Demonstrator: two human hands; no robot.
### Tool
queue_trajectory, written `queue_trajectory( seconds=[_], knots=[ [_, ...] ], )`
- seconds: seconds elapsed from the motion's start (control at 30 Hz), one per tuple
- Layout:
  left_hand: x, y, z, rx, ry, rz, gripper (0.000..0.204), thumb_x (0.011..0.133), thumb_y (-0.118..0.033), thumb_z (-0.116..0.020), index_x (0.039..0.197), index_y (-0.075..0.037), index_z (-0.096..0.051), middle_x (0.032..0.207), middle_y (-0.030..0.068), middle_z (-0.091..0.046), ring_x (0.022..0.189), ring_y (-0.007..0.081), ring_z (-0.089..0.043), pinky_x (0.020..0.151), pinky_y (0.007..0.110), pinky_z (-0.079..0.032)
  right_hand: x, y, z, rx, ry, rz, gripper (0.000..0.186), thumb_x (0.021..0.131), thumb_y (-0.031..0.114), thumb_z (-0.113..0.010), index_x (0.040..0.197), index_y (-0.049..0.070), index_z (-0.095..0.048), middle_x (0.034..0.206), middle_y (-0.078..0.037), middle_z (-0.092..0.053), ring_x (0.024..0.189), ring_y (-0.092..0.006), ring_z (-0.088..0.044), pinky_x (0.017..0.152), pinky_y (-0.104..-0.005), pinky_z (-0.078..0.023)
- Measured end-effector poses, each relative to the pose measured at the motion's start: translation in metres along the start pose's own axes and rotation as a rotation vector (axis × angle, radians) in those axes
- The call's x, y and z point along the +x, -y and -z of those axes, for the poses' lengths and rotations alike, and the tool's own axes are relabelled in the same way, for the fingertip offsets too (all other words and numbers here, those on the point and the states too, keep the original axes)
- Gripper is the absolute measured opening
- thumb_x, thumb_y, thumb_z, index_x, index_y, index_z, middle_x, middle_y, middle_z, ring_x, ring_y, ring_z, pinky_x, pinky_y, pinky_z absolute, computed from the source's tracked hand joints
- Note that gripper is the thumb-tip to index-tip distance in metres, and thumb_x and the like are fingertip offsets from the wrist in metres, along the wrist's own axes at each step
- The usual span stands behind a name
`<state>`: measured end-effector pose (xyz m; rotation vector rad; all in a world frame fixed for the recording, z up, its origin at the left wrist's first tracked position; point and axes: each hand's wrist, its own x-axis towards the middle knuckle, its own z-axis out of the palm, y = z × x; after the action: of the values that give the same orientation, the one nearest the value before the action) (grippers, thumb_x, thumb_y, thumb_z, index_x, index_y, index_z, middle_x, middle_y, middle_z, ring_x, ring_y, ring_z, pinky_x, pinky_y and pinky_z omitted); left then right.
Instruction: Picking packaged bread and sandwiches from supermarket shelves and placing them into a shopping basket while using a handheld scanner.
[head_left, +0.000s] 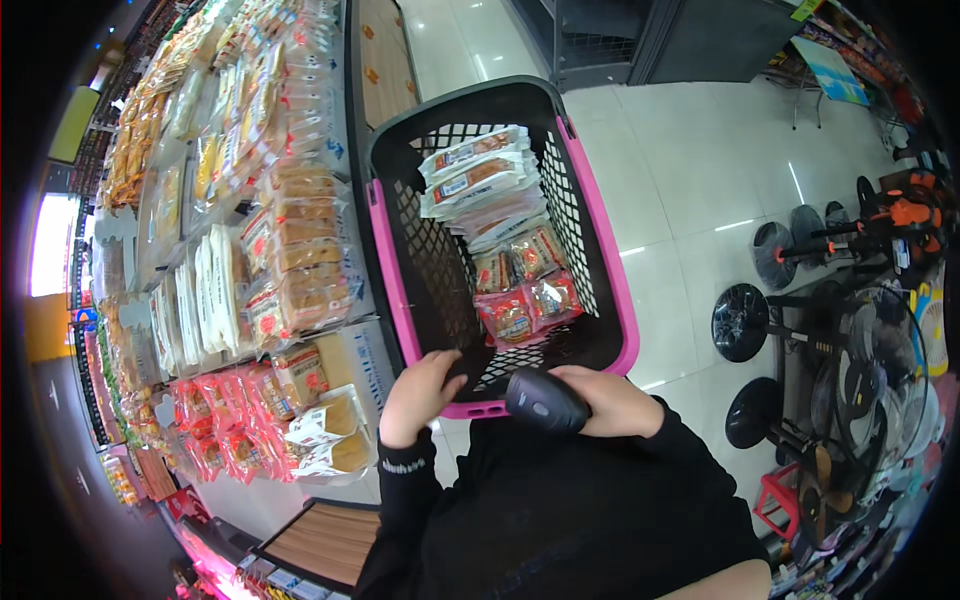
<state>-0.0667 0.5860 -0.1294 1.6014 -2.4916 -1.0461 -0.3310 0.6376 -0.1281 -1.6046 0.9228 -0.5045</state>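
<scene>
- The black handheld scanner has a smooth, rounded casing with a small light grey mark on top.
- It sits in the grasp of the right hand, sticking out to the left of it, over the near rim of the basket.
- The basket is black mesh with a bright pink rim.
- Inside it, white packs lean in an overlapping row toward the far end; red-trimmed packs lie nearer the scanner.
- The left hand looks released, fingers loosely parted, at the basket's near left corner, apart from the scanner; whether it touches the rim is hard to tell from above.
- Left of the basket, a display carries many packaged baked goods.
</scene>
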Motion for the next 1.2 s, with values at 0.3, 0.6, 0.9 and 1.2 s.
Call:
queue_trajectory(
  seconds=[0.3,0.6,0.9,1.2],
  knots=[
    [0.151,0.040,-0.080,-0.105,0.255,0.119,0.030,0.076,-0.019,-0.055,0.100,-0.002,-0.053,0.094,0.0177,-0.056,0.089,0.0316,-0.054,0.074,0.036,-0.043,-0.030,-0.048,0.073,0.370,-0.487,-0.364,0.047,0.065,0.004,-0.065,0.108,-0.001,-0.047,0.100,-0.012,-0.057,0.093,-0.0201,-0.055,0.080,-0.0281,-0.041],
    [0.249,0.096,-0.204,0.036,0.081,0.217,0.071,0.065,-0.023,-0.066,0.122,0.000,-0.031,0.119,0.0240,-0.040,0.110,0.0377,-0.039,0.089,0.040,-0.035,-0.052,-0.097,0.069,0.164,-0.886,-0.704,0.044,0.061,0.003,-0.070,0.100,-0.003,-0.050,0.094,-0.013,-0.057,0.083,-0.0180,-0.057,0.072,-0.0284,-0.044],
    [0.318,0.096,-0.238,0.333,0.104,0.093,0.108,0.048,-0.033,-0.077,0.134,-0.015,-0.013,0.129,0.0193,-0.027,0.119,0.0349,-0.027,0.098,0.052,-0.018,-0.062,-0.146,0.047,0.334,-1.094,-0.969,0.016,0.072,-0.001,-0.059,0.087,0.002,-0.054,0.076,-0.002,-0.055,0.070,-0.0109,-0.052,0.065,-0.0241,-0.042],
    [0.311,0.089,-0.208,0.109,0.163,0.216,0.103,0.049,-0.023,-0.073,0.133,-0.012,-0.015,0.120,0.0234,-0.034,0.115,0.0370,-0.032,0.098,0.047,-0.021,-0.055,-0.138,0.054,0.371,-1.021,-0.970,0.039,0.063,0.004,-0.069,0.097,-0.001,-0.050,0.088,-0.008,-0.058,0.079,-0.0160,-0.056,0.072,-0.0284,-0.044]
  ],
)
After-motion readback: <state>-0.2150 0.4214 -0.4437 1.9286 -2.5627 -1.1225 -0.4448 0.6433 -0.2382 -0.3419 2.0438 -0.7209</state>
